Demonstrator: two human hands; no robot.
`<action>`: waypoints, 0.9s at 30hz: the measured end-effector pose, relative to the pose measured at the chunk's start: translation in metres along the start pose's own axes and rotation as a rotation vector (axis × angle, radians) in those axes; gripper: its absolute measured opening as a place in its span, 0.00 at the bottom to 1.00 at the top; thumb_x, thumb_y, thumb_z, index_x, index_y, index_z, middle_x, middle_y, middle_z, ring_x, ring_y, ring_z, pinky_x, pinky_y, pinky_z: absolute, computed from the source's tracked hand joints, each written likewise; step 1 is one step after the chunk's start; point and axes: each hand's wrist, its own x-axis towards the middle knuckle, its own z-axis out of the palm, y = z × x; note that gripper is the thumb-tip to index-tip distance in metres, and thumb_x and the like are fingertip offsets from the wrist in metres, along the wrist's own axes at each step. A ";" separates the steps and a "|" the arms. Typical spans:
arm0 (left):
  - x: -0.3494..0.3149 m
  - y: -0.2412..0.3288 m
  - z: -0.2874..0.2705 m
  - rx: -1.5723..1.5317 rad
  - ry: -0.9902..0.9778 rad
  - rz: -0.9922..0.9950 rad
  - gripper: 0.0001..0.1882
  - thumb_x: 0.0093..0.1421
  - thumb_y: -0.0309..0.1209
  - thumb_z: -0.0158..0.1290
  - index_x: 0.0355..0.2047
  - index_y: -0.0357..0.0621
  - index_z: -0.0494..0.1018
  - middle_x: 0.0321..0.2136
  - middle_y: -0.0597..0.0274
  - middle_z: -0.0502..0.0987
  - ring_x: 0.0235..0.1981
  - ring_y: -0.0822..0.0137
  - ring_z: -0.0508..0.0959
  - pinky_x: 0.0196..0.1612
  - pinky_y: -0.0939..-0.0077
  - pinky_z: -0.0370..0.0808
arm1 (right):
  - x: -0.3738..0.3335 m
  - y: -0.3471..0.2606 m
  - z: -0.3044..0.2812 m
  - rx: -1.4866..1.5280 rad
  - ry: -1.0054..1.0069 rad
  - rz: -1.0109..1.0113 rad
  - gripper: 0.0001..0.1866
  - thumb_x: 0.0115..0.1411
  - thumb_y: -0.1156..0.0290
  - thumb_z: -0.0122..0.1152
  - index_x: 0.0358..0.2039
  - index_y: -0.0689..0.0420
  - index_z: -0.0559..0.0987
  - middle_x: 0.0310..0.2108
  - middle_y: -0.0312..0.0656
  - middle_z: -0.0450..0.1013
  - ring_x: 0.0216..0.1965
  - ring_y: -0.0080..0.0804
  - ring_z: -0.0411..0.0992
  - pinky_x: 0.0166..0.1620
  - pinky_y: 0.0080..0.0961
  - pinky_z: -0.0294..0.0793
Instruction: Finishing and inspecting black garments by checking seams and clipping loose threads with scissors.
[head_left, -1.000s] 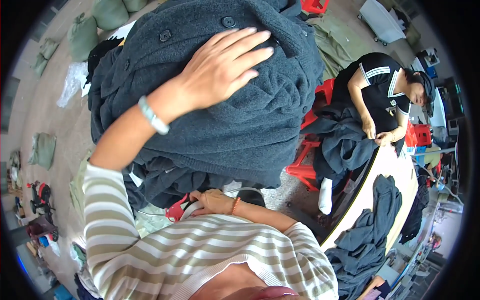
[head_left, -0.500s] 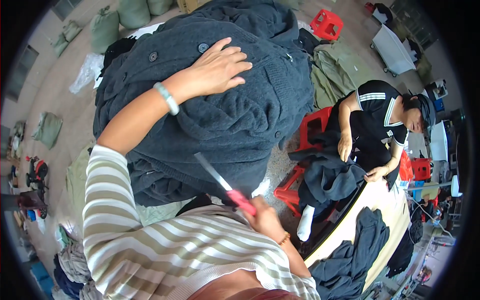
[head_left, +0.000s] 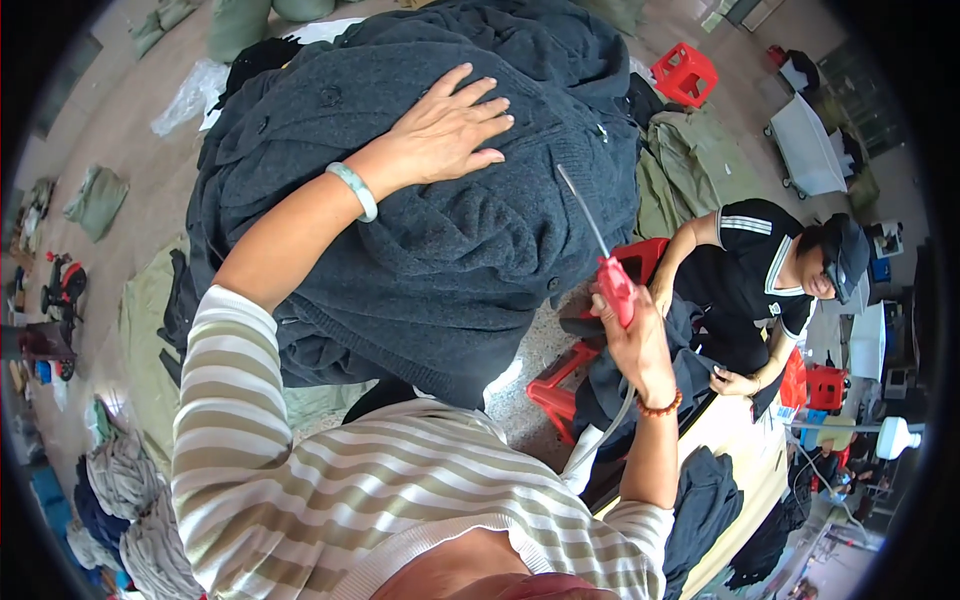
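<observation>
A big heap of dark grey knitted cardigans (head_left: 470,240) with buttons rises in front of me. My left hand (head_left: 445,135) lies flat on top of it, palm down and fingers spread, with a pale bangle on the wrist. My right hand (head_left: 635,340) is closed round the red handle of a tool (head_left: 618,290) with a long, thin metal blade. The blade points up and slightly left, its tip over the heap's right side; whether it touches the cloth I cannot tell. A thin grey strip, perhaps a cord, hangs below this hand.
At the right a seated person (head_left: 770,270) in black handles a dark garment. Red plastic stools (head_left: 685,75) stand about. A pale yellow tabletop (head_left: 745,440) carries dark garments (head_left: 705,500). Stuffed sacks (head_left: 97,200) and a white wheeled bin (head_left: 805,145) are farther off.
My right hand has risen and moved right from near my waist, swinging the tool's blade from up-left to nearly upright. My left hand stays flat on the heap. My view has shifted a little.
</observation>
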 end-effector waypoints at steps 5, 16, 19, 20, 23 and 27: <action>-0.008 -0.007 0.004 -0.042 0.050 0.003 0.26 0.65 0.49 0.52 0.56 0.47 0.76 0.60 0.60 0.73 0.68 0.58 0.61 0.73 0.52 0.46 | 0.049 -0.027 -0.020 -0.057 -0.015 0.076 0.17 0.65 0.65 0.60 0.45 0.68 0.74 0.20 0.48 0.76 0.23 0.45 0.78 0.30 0.34 0.75; -0.034 -0.014 -0.002 -0.182 0.113 -0.067 0.28 0.62 0.50 0.55 0.56 0.47 0.75 0.64 0.59 0.68 0.70 0.54 0.57 0.73 0.47 0.42 | 0.094 -0.131 -0.042 -0.121 -0.201 -0.066 0.14 0.64 0.66 0.65 0.41 0.66 0.76 0.17 0.38 0.71 0.16 0.24 0.70 0.23 0.24 0.68; -0.062 -0.028 -0.013 -0.189 0.174 -0.249 0.34 0.60 0.53 0.56 0.62 0.47 0.70 0.69 0.55 0.59 0.71 0.50 0.55 0.74 0.49 0.43 | 0.105 -0.152 -0.038 -0.141 -0.232 -0.087 0.14 0.64 0.67 0.65 0.42 0.65 0.76 0.17 0.38 0.71 0.16 0.24 0.70 0.23 0.24 0.68; -0.071 -0.035 -0.013 -0.181 0.193 -0.309 0.37 0.61 0.54 0.55 0.64 0.46 0.67 0.70 0.53 0.57 0.71 0.49 0.55 0.74 0.50 0.44 | 0.107 -0.157 -0.036 -0.156 -0.245 -0.095 0.14 0.64 0.67 0.65 0.42 0.65 0.76 0.17 0.38 0.71 0.16 0.23 0.70 0.23 0.25 0.68; -0.106 -0.060 -0.017 -0.153 0.181 -0.372 0.42 0.62 0.57 0.53 0.66 0.38 0.62 0.67 0.46 0.61 0.70 0.47 0.56 0.73 0.50 0.45 | 0.111 -0.174 -0.034 -0.198 -0.319 0.070 0.20 0.60 0.65 0.67 0.49 0.61 0.77 0.25 0.53 0.77 0.27 0.55 0.77 0.34 0.39 0.75; -0.136 -0.072 -0.027 -0.198 0.150 -0.406 0.43 0.61 0.57 0.54 0.66 0.38 0.61 0.66 0.45 0.63 0.70 0.46 0.57 0.73 0.47 0.43 | 0.128 -0.207 -0.016 -0.170 -0.365 -0.044 0.21 0.61 0.65 0.67 0.51 0.60 0.76 0.26 0.53 0.77 0.29 0.54 0.78 0.34 0.39 0.75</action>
